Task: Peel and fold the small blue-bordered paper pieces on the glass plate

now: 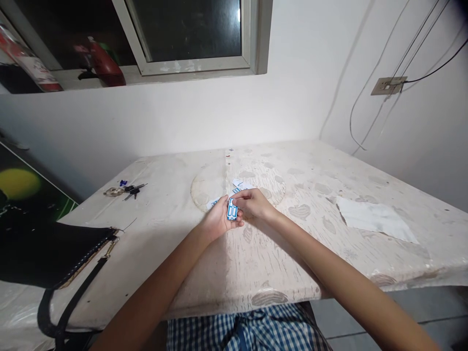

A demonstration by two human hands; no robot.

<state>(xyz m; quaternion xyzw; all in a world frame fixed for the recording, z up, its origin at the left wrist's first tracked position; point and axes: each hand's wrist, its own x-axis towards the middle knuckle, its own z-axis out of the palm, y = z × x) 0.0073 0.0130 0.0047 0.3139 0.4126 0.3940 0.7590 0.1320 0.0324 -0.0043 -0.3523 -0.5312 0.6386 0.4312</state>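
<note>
Small blue-and-white rectangular, card-like piece (232,210): located above the pale patterned tablecloth (171,187), between the hands. Left hand (216,219) holds it from 8 o'clock. Right hand (258,203) is curled narrow, fingertips at its 1 o'clock corner; whether they grip cannot be told. Similar flat blue-and-white pieces (242,185) lie toward 1 o'clock. Handling, judged by appearance: light, fairly stiff, liable to bend. Hold by opposite long edges.
</note>
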